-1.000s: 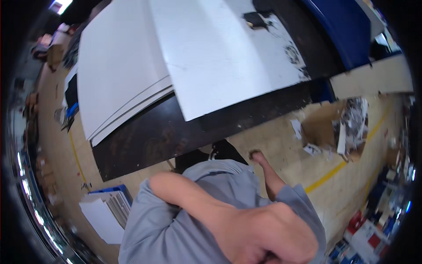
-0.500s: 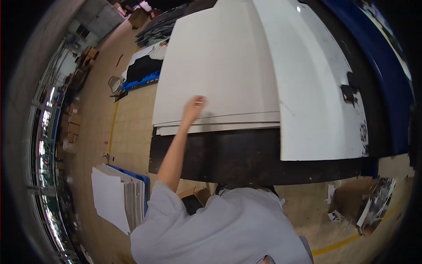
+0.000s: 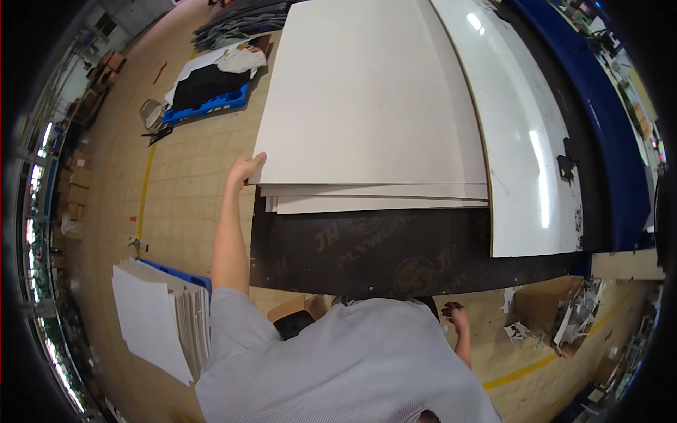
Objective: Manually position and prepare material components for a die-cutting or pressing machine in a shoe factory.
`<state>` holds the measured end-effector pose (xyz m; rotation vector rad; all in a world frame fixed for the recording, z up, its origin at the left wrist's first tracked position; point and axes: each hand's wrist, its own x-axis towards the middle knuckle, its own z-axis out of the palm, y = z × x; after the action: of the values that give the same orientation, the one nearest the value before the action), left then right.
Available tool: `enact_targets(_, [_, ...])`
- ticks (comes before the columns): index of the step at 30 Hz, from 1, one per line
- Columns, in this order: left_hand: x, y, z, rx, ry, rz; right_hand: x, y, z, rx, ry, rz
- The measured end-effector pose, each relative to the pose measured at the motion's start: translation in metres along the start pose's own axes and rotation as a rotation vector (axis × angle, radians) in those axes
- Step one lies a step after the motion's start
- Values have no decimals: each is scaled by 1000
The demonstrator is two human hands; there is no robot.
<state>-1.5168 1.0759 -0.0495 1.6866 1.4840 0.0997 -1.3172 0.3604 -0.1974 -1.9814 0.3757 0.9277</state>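
My left hand is at the near left corner of the top large white board sheet, thumb on the upper face and the other fingers under the edge. Below that sheet lie more white sheets, their near edges slightly staggered. The stack rests on a dark plywood board with printed marks. Low beside my body, past the near table edge, hangs my right hand; its fingers look loosely apart, in shadow, with nothing visible in them.
A long glossy white panel borders the stack on the right, with a blue machine part beyond. On the floor stand stacked boards at left, a blue pallet with cloth, and a cardboard box with scraps at right.
My left hand has moved left from above the sheets to the top sheet's left edge and taken hold of it. My right hand has come into view. The view has shifted.
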Motion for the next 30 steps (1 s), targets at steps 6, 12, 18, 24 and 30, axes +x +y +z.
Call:
enact_targets(6, [7,-20,-15,-344,-254,58,-124,-192,17,-656,-607,-261])
enact_targets(12, [-32,-33,-45,-481,-113,277,-204,-297,64,-361,-565,-758])
enact_targets(18, [-74,-179,-129,-284,3,231,-122,-261,77,-536,-66,-956])
enact_targets(24, [-134,-273,-165,-430,165,212,-37,-235,112,-543,281,-777])
enact_targets(30, [-141,-298,-173,-416,59,105,-13,-261,109,-218,-295,-327])
